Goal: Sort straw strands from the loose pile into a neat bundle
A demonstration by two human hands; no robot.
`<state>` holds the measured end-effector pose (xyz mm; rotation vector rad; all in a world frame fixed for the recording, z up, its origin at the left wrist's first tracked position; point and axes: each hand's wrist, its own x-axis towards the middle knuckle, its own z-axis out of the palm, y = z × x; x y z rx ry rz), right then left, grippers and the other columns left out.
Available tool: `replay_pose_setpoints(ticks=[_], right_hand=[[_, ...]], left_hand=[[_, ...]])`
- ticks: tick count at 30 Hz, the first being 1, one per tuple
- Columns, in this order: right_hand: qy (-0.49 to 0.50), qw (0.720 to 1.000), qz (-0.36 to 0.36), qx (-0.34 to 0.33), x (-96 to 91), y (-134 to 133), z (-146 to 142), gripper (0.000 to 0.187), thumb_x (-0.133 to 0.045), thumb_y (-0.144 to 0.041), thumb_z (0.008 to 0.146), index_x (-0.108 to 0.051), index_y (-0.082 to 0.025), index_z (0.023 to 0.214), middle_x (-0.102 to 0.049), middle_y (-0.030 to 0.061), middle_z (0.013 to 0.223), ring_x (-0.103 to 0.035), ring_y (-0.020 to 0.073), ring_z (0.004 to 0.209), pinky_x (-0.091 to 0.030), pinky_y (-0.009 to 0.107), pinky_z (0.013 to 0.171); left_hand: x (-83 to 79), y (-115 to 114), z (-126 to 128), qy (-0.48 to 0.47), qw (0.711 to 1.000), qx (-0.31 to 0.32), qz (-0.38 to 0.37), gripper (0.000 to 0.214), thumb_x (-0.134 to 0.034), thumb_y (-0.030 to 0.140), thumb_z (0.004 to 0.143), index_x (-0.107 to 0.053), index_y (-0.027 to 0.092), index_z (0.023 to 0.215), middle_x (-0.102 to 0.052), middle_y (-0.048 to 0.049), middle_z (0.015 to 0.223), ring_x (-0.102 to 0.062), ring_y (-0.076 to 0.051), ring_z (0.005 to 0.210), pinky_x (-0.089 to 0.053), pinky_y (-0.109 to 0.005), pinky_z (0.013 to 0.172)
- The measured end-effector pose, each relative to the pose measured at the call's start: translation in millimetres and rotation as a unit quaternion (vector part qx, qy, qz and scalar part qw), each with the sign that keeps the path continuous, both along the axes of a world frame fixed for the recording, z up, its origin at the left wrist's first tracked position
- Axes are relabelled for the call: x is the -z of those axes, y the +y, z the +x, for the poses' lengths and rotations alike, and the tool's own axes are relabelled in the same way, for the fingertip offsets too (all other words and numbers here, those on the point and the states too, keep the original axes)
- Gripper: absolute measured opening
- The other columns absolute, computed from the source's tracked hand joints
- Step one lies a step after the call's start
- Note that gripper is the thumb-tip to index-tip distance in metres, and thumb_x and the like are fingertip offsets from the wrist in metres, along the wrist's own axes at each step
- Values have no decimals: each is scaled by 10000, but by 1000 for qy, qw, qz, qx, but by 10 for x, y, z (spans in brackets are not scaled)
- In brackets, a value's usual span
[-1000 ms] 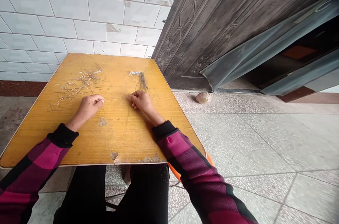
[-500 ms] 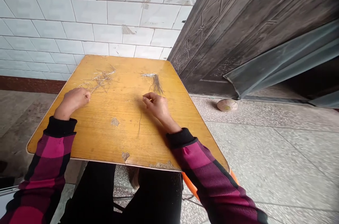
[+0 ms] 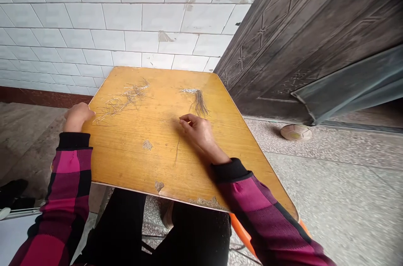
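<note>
The left hand (image 3: 77,117) has slid to the left edge of the counter (image 3: 151,169), curled beside a tangle of thin strands (image 3: 122,100); the right hand (image 3: 197,131), fingers pinched together, rests just near the bundle of strands (image 3: 197,101) farther on.

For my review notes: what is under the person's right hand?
The yellow tabletop shows around the right hand, and a thin dark strand runs out below it. Whatever lies directly under the palm is covered.
</note>
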<state>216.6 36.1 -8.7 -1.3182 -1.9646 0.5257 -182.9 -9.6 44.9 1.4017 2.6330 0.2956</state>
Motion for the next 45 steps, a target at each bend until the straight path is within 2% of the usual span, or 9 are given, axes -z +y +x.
replay_pose_setpoints(ticks=[3, 11, 16, 20, 25, 31, 36, 39, 45], right_hand=[[-4, 1000, -8, -5, 10, -2, -7, 213, -522, -280, 827, -678, -147, 886, -634, 3, 537, -593, 155, 495, -440, 269, 589], [-27, 1000, -7, -9, 16, 6, 0, 205, -525, -260, 836, -680, -142, 900, -665, 18, 588, -625, 158, 536, -451, 268, 621], [-42, 999, -3, -23, 25, 14, 3, 209, -521, -254, 842, -680, -142, 917, -674, 28, 613, -621, 157, 543, -443, 266, 608], [-52, 998, 10, -26, 37, 27, 8, 209, -520, -251, 840, -685, -148, 917, -669, 29, 607, -609, 162, 551, -432, 267, 595], [-55, 998, 15, -31, 37, 26, -5, 207, -519, -240, 836, -685, -146, 919, -671, 33, 615, -599, 162, 555, -428, 265, 593], [-45, 998, 9, -37, 9, -1, -11, 199, -518, -229, 834, -686, -146, 900, -696, 48, 691, -602, 151, 569, -423, 259, 600], [20, 999, -20, -43, -17, -16, -40, 177, -555, -267, 816, -671, -148, 878, -650, 14, 605, -569, 133, 519, -421, 254, 569], [172, 970, -139, -96, -45, -73, -116, 253, -599, -400, 804, -630, -150, 815, -657, 13, 666, -533, 92, 464, -401, 219, 470], [323, 848, -377, -188, -67, -263, -270, 388, -743, -501, 674, -602, -145, 739, -646, -9, 619, -499, 39, 407, -371, 143, 358]], left_hand=[[31, 70, 52, 12, 994, -81, -67, 237, -687, 317, 673, -657, 118, 798, -682, -217, 957, -607, -397, 1025, -471, -505, 790], [30, 122, 177, 29, 996, -78, -34, 355, -683, 225, 645, -675, 100, 977, -655, -235, 1100, -605, -387, 1045, -473, -441, 764], [-97, -16, 353, 29, 993, 15, 117, 146, -562, 302, 721, -665, 199, 719, -695, -108, 818, -639, -294, 870, -455, -362, 693], [-109, -62, 611, -73, 957, 111, 259, 133, -521, 273, 692, -611, 204, 622, -623, -18, 584, -570, -168, 589, -418, -272, 568], [-42, -15, 790, -187, 909, 126, 351, 133, -495, 288, 707, -573, 191, 659, -609, 6, 580, -476, -107, 464, -386, -238, 493], [-17, 7, 762, -201, 894, 125, 379, 154, -527, 318, 729, -591, 190, 672, -543, 19, 541, -475, -115, 496, -362, -243, 495], [-60, -105, 963, -23, 914, 234, 330, 196, -530, 305, 798, -669, 194, 715, -625, -6, 648, -560, -152, 646, -400, -268, 608], [-28, -224, 1297, 126, 867, 357, 324, 231, -491, 254, 872, -677, 199, 744, -654, -42, 740, -570, -183, 747, -405, -308, 666], [227, -411, 1966, 278, 698, 572, 328, 255, -445, 84, 892, -630, 164, 736, -593, -46, 674, -526, -178, 695, -378, -328, 613]])
